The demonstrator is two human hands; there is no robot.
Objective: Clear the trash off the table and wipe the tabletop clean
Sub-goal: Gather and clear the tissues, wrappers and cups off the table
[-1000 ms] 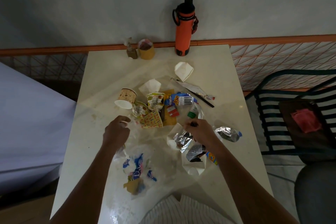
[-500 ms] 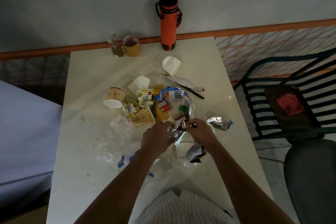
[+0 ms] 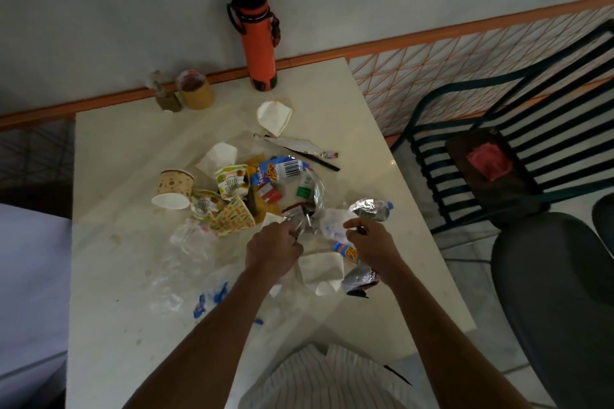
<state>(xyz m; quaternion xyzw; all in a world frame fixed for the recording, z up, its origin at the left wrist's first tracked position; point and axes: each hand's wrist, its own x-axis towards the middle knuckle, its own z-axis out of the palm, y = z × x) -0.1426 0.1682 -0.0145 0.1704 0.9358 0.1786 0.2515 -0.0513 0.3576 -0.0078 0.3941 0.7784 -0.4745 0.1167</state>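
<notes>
On the cream rectangular table (image 3: 382,149), the left hand (image 3: 273,251) pinches a crinkled silver foil wrapper (image 3: 299,219); at its 3 o'clock the right hand (image 3: 372,244) grips a white crumpled plastic bag (image 3: 332,224). Paper cups (image 3: 172,189) lie at 10 o'clock.

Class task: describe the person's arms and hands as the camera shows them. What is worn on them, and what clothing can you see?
Both forearms are bare to the bottom of the frame: no sleeves, gloves, watch or rings show on the left hand or right hand. At the bottom edge sits a white garment with fine dark stripes.
</notes>
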